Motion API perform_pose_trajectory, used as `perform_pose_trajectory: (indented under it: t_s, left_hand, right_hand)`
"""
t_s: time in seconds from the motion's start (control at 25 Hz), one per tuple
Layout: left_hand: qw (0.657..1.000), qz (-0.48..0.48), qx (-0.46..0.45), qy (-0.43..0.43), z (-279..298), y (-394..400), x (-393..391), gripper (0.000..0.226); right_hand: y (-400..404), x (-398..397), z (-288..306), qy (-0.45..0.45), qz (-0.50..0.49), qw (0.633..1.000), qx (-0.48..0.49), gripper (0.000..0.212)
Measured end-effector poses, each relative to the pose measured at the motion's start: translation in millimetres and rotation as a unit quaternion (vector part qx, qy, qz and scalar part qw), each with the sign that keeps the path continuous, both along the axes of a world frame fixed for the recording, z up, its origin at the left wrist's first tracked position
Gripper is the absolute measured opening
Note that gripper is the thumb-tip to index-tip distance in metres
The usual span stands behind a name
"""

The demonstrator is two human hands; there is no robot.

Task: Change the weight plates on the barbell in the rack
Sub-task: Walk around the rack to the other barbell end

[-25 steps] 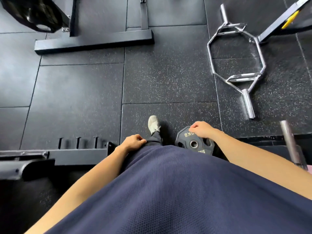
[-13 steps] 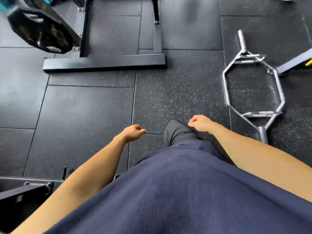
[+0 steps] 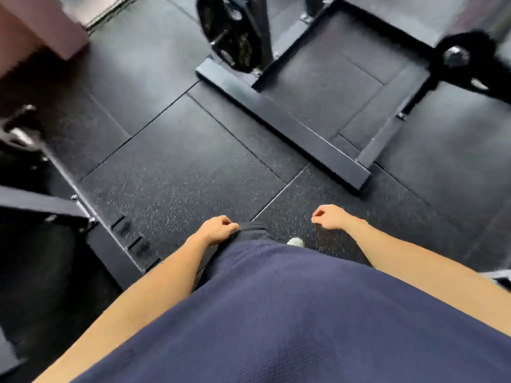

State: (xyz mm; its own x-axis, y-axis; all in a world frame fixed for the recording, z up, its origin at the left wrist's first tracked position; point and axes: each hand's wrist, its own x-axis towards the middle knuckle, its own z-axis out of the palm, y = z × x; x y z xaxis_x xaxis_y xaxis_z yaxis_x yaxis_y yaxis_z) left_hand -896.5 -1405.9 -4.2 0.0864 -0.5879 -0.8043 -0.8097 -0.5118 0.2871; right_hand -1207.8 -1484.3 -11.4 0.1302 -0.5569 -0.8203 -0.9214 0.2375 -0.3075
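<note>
Plates hang beyond the rack's floor beam — left hand, right hand loosely curled, empty.

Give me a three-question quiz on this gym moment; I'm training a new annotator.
1. True or false: the right hand grips a weight plate.
2. Which hand lies against the dark trousers? A) left hand B) right hand
3. Fill in: the large black plate hangs by the rack base at the ___ of the view.

Key: 1 false, its fingers are loosely curled and empty; 2 A; 3 top.
</note>
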Motion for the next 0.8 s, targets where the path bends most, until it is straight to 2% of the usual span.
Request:
perform_pose_trajectory:
  t_s: [0.16,0.28,0.52,0.68,0.8]
  left_hand:
    - [0.991,0.131,0.023,0.008,-12.6,-41.0,23.2,0.032]
    - [0.984,0.171,0.037,0.024,-27.8,-88.1,50.3,0.040]
    - [0.968,0.242,0.051,0.035,-18.0,-219.3,139.0,0.039]
    - [0.970,0.237,0.041,0.025,-5.9,-299.0,194.3,0.045]
    - [0.960,0.274,0.043,0.020,-5.2,-353.3,232.7,0.046]
  right_hand:
    - [-125.1,49.5,-8.7,-0.004,0.136,0.991,-0.014,0.030]
    - [-206.5,95.6,-19.2,0.005,0.199,0.980,-0.013,0.031]
    - [-358.8,203.3,-4.9,-0.014,0.260,0.965,-0.034,0.029]
    - [-439.4,264.9,3.6,-0.031,0.271,0.961,-0.052,0.026]
    - [-504.8,313.5,1.9,-0.026,0.303,0.951,-0.057,0.028]
